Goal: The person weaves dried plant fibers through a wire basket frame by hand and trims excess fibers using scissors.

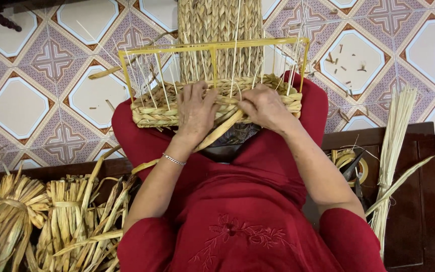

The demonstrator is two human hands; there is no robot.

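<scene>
Red cloth (247, 221) with stitched flowers fills the near edge, covering the person's lap, and on the knees rests a half-woven straw basket (152, 113), propped there so both hands can reach its near wall. 1 yellow wire frame (212, 45) stands above the woven rows, with thin pale stakes rising through it to keep the walls straight. Beyond it a braided straw panel (220, 22) runs up and away over the patterned tile floor (21, 100).

Her left hand (196, 113), a thin bracelet at the wrist, lies flat on the rim, fingers curled down over the top row and closed on a broad flat straw strand (222, 132) that slants out beneath the palm. Her right hand (265, 107) presses on the same rim just beside it, fingers bent and narrow, pinching the weave; exactly what sits between the fingertips I cannot tell.

Bundles of dried straw (51, 216) lie at her left, and 1 upright sheaf (396, 131) leans against a dark wooden bench (414, 201) at her right, near at hand.
</scene>
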